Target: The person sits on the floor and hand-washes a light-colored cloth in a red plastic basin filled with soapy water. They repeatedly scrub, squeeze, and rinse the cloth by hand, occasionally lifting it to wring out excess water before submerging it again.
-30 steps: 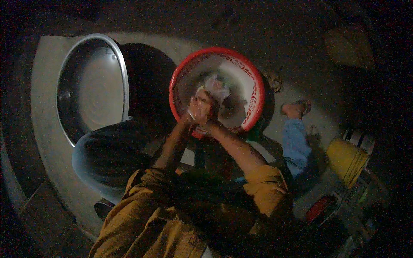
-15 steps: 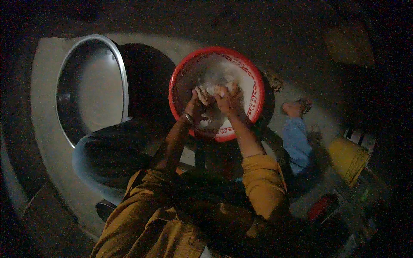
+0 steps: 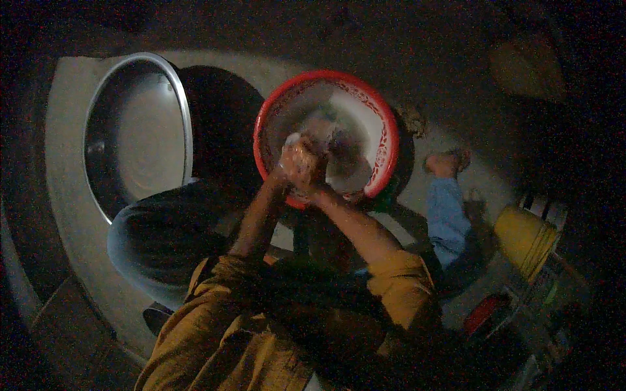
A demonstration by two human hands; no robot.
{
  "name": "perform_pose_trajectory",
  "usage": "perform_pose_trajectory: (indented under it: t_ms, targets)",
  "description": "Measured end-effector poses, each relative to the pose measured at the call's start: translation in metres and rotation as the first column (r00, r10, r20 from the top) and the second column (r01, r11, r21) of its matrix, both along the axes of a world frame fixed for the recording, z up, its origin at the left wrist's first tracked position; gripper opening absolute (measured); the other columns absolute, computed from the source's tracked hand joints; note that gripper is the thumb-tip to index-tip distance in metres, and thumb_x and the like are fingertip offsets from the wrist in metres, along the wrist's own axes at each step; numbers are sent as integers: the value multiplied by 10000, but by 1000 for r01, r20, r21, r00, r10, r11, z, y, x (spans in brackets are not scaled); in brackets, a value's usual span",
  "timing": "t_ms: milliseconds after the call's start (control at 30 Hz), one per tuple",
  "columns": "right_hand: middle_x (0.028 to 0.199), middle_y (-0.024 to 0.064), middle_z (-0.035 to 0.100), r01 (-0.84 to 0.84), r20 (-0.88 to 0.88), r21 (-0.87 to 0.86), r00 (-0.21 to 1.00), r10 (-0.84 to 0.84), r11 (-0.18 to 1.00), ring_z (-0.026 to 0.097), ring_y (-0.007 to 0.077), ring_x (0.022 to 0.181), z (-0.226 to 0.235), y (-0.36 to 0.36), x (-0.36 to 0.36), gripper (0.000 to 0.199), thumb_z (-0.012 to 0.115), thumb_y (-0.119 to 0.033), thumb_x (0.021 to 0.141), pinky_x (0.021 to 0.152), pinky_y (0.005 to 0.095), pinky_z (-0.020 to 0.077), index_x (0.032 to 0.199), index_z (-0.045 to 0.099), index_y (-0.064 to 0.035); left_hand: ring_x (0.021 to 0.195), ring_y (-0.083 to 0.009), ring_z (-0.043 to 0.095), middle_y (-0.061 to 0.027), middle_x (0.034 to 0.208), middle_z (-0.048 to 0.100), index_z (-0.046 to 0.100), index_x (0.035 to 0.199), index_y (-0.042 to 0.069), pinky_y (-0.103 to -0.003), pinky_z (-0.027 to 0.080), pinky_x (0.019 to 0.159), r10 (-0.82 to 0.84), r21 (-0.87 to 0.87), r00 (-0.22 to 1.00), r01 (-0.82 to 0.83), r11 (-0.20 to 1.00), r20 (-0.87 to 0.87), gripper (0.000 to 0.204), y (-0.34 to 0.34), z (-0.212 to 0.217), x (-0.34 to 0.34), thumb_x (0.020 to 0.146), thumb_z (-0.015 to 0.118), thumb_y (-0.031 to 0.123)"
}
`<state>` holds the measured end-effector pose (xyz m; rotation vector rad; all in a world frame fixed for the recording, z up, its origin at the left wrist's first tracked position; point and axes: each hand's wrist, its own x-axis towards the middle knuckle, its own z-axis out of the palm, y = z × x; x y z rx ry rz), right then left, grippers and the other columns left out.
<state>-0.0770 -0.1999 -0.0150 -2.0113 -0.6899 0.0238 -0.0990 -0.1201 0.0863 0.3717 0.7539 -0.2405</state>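
Far left: large steel basin [image 3: 140,133] tilted on the concrete floor [image 3: 65,163], open side up, apparently set aside within reach.
Near left: blue plastic tub [image 3: 160,244], dark inside, just beside the steel basin and close to the knees.
Left hand [image 3: 295,159]: closed around a pale, soapy cloth [image 3: 293,140], pressed against the right hand.
Right hand [image 3: 314,171]: clenched on the same cloth, both held over the near rim, likely so drips fall inside.
Centre: red-rimmed white basin [image 3: 385,140] on the floor, directly ahead, wet and sudsy within.
Right: bare foot and blue trouser leg [image 3: 447,215] of another person, apart from the basin.
Far right: yellow bucket [image 3: 521,238], dim, near stacked clutter.
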Motion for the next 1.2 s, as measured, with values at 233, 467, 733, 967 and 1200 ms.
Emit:
perform_pose_trajectory:
  t_ms: [233,467,733,967,1200]
  targets:
    - [1241,149,482,28,350,-576,912,216,817,477,320,1096,49,-35,124,399,458,-371,904,895,444,385,1230,509,-147,864,-239,573,-88,1006,597,546,1106,69,-377,482,763,94,75,995,-97,992,39,652,-4,-7,46,855,365,643]
    - [1246,203,444,90,219,-612,974,59,786,370,402,1193,123,-75,101,424,597,-354,832,968,510,323,1181,527,-123,845,-242,577,-87,999,601,548,1099,61,-371,485,742,-32,33,999,33,999,-32,621,-2,-12,-16,866,382,613]
    - [1269,193,431,-117,-328,215,926,185,970,375,384,1203,114,-25,-11,451,601,-327,838,956,504,342,1227,485,-131,823,-244,581,-87,992,606,550,1091,53,-364,488,719,3,62,1000,-5,998,23,586,10,-33,1,878,401,578]
    - [1306,190,406,-118,-156,86,979,131,989,383,370,1210,84,-11,-5,481,583,-323,856,943,499,358,1279,439,-145,804,-246,585,-86,986,611,551,1085,45,-357,490,698,-61,84,998,61,995,9,555,-3,-4,-20,889,418,547]
    - [1343,186,381,122,-110,-294,981,-160,948,391,356,1217,15,-8,92,513,564,-320,874,929,494,375,1330,393,-158,785,-249,589,-86,979,615,553,1078,38,-351,492,678,-474,946,874,62,320,103,525,-7,-34,40,900,435,517]
